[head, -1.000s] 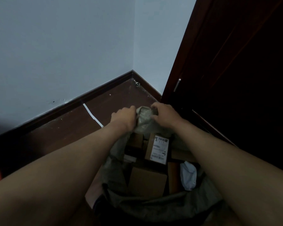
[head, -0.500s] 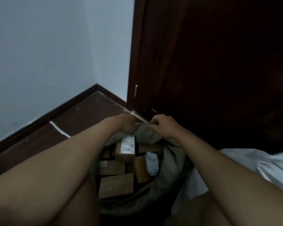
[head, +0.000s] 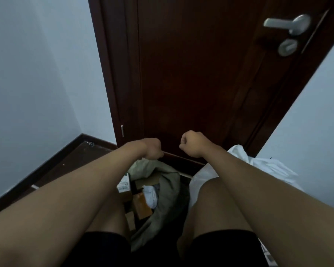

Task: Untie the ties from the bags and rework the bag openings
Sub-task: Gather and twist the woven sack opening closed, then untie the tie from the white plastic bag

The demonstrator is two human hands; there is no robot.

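A grey-green bag (head: 168,189) stands open on the floor between my knees. Cardboard boxes (head: 142,206), a labelled carton (head: 123,185) and a white wad (head: 151,195) show inside it. My left hand (head: 152,149) is curled over the bag's far rim, which rises in a peak to my fingers. My right hand (head: 193,143) hovers in a closed fist a little above and to the right of the bag, with nothing visible in it. A white bag (head: 258,166) lies to the right, behind my right knee. No tie is visible.
A dark wooden door (head: 191,74) with a metal handle (head: 289,24) stands directly ahead, close behind the bags. Pale walls (head: 37,74) meet a dark skirting board (head: 52,160) on the left. My bare knees and black shorts fill the bottom of the view.
My head has tilted up and turned right, so the door now fills the view. My right hand has let go of the bag's rim and lifted away as a fist.
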